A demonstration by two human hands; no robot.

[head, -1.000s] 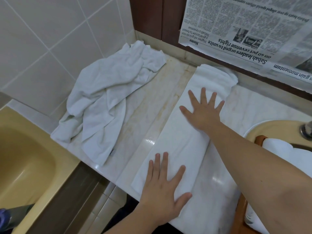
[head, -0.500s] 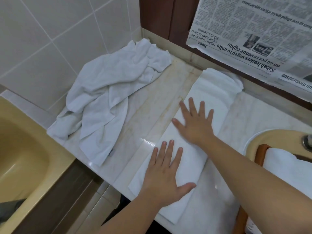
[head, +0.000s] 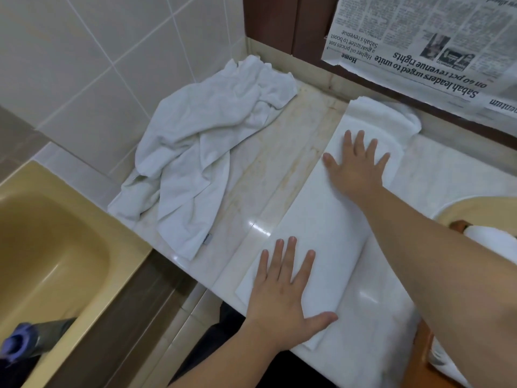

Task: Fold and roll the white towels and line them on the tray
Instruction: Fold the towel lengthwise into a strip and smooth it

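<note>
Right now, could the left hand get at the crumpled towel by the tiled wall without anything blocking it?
Probably yes. The left hand lies flat on the folded towel, holding nothing. Only bare counter shows between it and the crumpled towel, which lies to its left, apart from the folded one.

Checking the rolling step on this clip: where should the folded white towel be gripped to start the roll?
Likely the short near end of the folded towel, at the counter's front edge by the left hand. It lies as a long flat strip running away from the person, its far end bunched against the wall; pinch both near corners from the front.
</note>
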